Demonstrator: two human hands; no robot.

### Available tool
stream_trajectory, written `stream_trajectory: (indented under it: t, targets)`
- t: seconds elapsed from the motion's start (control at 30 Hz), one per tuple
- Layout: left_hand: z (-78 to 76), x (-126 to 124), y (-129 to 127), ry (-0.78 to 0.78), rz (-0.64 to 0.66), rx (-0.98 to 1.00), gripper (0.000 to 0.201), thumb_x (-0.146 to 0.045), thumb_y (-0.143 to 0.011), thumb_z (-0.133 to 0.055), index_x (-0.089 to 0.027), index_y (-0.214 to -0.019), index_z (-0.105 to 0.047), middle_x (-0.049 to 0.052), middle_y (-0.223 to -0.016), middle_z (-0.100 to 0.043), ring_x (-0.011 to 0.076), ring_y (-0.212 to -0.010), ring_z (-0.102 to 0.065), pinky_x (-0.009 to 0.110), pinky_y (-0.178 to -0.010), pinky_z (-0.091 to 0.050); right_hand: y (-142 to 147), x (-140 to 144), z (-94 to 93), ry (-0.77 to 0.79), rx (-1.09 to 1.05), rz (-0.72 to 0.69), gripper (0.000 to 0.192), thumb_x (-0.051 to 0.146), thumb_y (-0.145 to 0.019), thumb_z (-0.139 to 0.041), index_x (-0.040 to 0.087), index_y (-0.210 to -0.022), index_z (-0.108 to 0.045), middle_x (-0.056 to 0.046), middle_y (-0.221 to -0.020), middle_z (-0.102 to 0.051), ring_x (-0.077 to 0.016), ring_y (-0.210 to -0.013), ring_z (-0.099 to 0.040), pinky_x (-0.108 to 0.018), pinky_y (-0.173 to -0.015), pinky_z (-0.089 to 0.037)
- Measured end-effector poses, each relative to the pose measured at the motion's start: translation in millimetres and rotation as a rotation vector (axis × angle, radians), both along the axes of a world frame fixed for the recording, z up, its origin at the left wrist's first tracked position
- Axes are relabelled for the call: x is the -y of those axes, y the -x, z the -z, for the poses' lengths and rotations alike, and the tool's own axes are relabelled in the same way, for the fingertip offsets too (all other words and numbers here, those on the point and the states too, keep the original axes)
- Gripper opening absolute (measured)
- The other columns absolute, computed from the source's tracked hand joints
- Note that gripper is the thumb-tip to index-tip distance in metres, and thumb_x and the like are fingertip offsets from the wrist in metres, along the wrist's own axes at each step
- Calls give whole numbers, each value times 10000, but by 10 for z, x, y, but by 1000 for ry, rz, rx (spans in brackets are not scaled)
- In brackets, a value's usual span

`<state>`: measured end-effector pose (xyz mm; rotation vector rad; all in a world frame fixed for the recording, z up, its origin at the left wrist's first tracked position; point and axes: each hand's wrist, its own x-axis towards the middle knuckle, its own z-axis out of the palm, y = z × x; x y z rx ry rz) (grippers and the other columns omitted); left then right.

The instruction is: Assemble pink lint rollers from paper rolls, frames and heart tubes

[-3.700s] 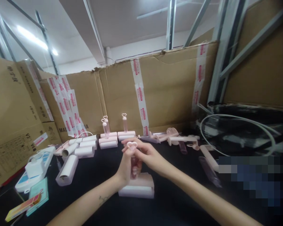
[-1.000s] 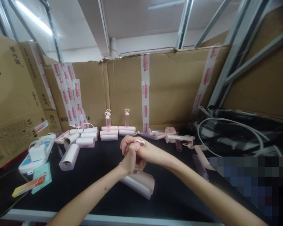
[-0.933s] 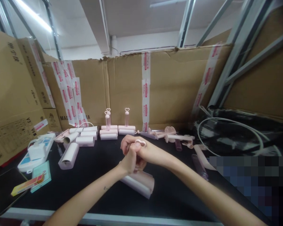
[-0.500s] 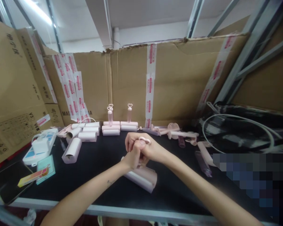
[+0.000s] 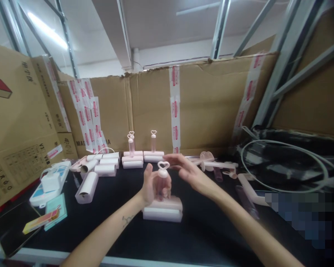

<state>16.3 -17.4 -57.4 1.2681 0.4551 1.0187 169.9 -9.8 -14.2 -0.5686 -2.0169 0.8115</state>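
small workshop corner, black bench [image 5: 183, 237] walled in by taped brown cardboard [image 5: 150, 104], metal rack posts [image 5: 220, 33], tube light [image 5: 47, 31] on a plain ceiling [image 5: 161, 22], many matching white rolls [image 5: 163, 214] and pink parts [image 5: 221, 164] laid out

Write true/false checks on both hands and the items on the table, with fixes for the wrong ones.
1. The left hand has its fingers curled around the clear pink handle of the nearest lint roller. True.
2. The right hand is clenched around that handle's heart-shaped loop. False: it is open beside the loop, fingers extended; fingertip contact cannot be judged.
3. At the back, three more looped handles stand upright. True.
4. The yellow-and-orange pack lies on the power strip. False: it lies partly across the turquoise packet.
5. The nearest roller's white side faces the wearer. True.
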Motion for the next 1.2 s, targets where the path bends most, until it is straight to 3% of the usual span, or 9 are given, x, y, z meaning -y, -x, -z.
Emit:
stream_trajectory:
  t: [0.1, 0.3, 0.4, 0.57, 0.73, 0.9, 1.0, 1.13, 1.2]
  targets:
    - [-48, 8, 59, -165, 8, -78, 765, -840, -652, -149, -165, -746, -496, -1, -529, -463, 140, -493, -476, 246, -461, -371, -137, 108, 189, 17, 335, 12, 879, 622, -572, -710, 188, -1279, -419, -97, -1162, -539, -271, -1030, -533, -362, -877, -438]
    - [-66, -150, 464, -529, -492, -402, 500, -648, -762, -418, -194, -972, -419, 61, -966, -465, 205, -936, -452, 349, -879, -370, -203, 70, 491, -265, 650, 221, 462, 566, -688, -655, 220, -993, -648, -58, -923, -621, -253, -878, -530, -367, -779, -433]
    - [127, -276, 703, -549, -546, -676, 555, -513, -620, -687, -194, -991, -424, 52, -982, -445, 209, -929, -435, 360, -891, -361, -252, -303, 533, -376, 703, 410, 414, 516, -685, -684, 208, -961, -663, -70, -906, -634, -272, -872, -519, -387, -768, -437]
    - [518, -404, 749, -662, -674, -1027, 469, -462, -711, -616, -177, -1017, -405, 56, -960, -466, 213, -920, -489, 370, -862, -406, -61, -1125, 652, -367, 633, 696, 360, 358, -718, -699, 160, -1013, -633, -117, -1004, -614, -322, -1028, -474, -417, -869, -426]
    - [359, -376, 784, -832, -807, -1303, 334, -416, -732, -600, -183, -948, -495, 57, -940, -530, 245, -918, -531, 370, -829, -428, 225, -1537, 775, -345, 531, 793, 481, 363, -748, -653, 118, -1136, -508, -173, -1113, -533, -335, -1083, -472, -446, -869, -443]
    - [-64, -245, 1238, -622, -1164, -1533, 322, -343, -763, -539, -103, -978, -525, 184, -1036, -534, 393, -1054, -475, 512, -887, -350, 185, -1216, 975, -429, 383, 751, 626, 431, -827, -518, 94, -1306, -299, -232, -1349, -303, -341, -1303, -262, -499, -1023, -310]
    - [-177, -82, 1547, -425, -1307, -1667, 385, -287, -674, -629, -54, -966, -538, 259, -1028, -554, 459, -1054, -476, 566, -870, -333, 61, -746, 1063, -490, 367, 492, 499, 351, -868, -455, 193, -1319, -314, -159, -1371, -331, -291, -1287, -321, -486, -1017, -340]
    - [-82, 250, 1737, -120, -1169, -1922, 496, -313, -667, -631, -39, -1068, -528, 276, -1037, -591, 440, -981, -556, 516, -809, -400, -41, -256, 1006, -497, 444, 184, 412, 255, -874, -452, 255, -1284, -407, -109, -1306, -451, -244, -1224, -412, -444, -999, -371]
    - [29, 434, 1732, -114, -1057, -1977, 560, -258, -700, -581, -86, -1218, -454, 236, -1132, -575, 419, -1017, -557, 507, -831, -402, -54, -168, 941, -480, 458, 118, 361, 226, -879, -435, 256, -1237, -463, -105, -1277, -474, -236, -1207, -426, -438, -991, -374]
